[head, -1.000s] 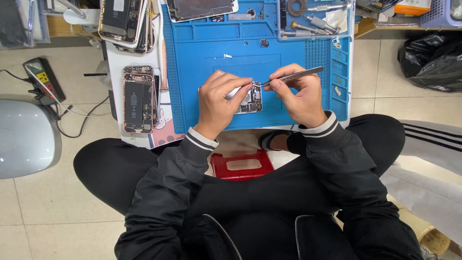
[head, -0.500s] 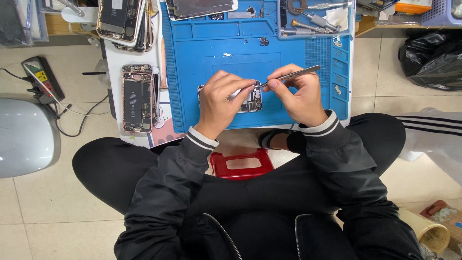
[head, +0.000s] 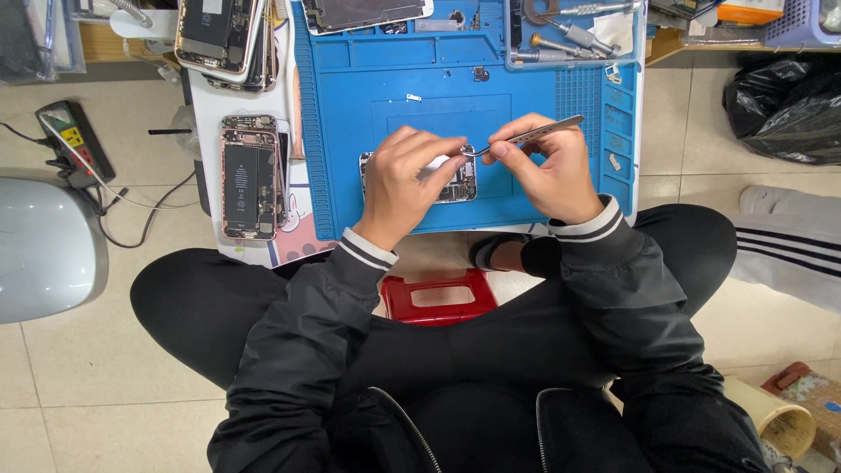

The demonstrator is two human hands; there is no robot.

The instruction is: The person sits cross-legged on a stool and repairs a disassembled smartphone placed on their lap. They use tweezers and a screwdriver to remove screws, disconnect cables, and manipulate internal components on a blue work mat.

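1. Centrally, an opened phone body [head: 457, 181] lies on the blue repair mat [head: 350, 131], close to the mat's near edge, mostly covered by the hands.
2. On that phone the left hand [head: 405, 181] rests with fingers curled and pressed down, holding it in place; whether the fingertips also pinch a small part cannot be told.
3. Just right of the phone, the right hand [head: 547, 171] pinches a pair of metal tweezers [head: 526, 136] between thumb and forefinger, the other fingers folded in.
4. From that grip the tweezers slant, their curved tips at the phone's top edge beside the left fingertips and their back end pointing up and away to the right.
5. Left of the phone, off the mat, a second opened phone with a rose-gold frame [head: 251, 175] lies flat on a white board [head: 203, 105], its black battery showing.
6. Farther from the person than the phone, a clear tray of screwdrivers [head: 569, 35] sits at the mat's upper right corner.
7. Also beyond the phone, a detached screen [head: 368, 13] lies across the mat's far edge.
8. Nearer the person than the phone, a red stool [head: 438, 298] shows between the crossed legs in black trousers.
9. Well to the phone's left, a power strip [head: 74, 140] lies on the tiled floor.
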